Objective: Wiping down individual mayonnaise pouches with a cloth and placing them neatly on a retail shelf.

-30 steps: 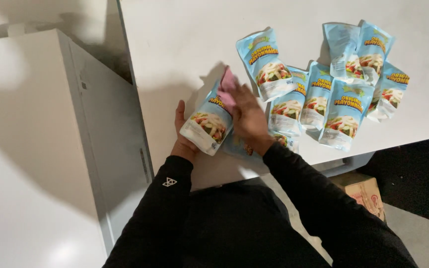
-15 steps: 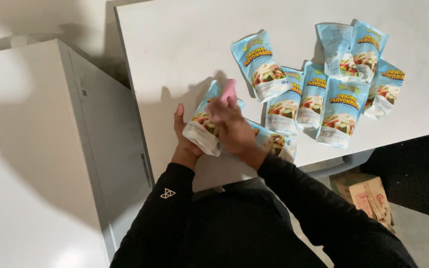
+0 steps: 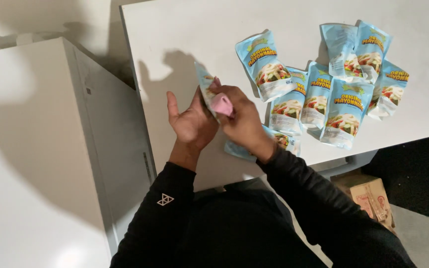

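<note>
Head view, looking down on a white table [image 3: 184, 34]. We note the left hand [image 3: 190, 119] held palm-up above the near-left part of the table, fingers loosely spread, with a light blue pouch [image 3: 205, 89] standing on edge against its fingers. The right hand [image 3: 242, 121] lies just right of it, touching it, and pinches a small pink object [image 3: 222, 104] pressed against the pouch's face; we cannot tell what the pink object is. Both forearms are in black sleeves [image 3: 294, 193]. Under the right wrist another blue pouch [image 3: 284, 143] lies flat on the table, partly hidden by the hand. To the right we record a cluster of like blue pouches [image 3: 323, 94] with a food picture on the front, overlapping one another and lying flat; the nearest of them sits just beside the right hand's knuckles. Left of the table, well apart from the pouches, stands a white cabinet [image 3: 31, 149], its top level with the table edge. Near right, below the table, a brown cardboard box [image 3: 368, 196] rests on the floor.
</note>
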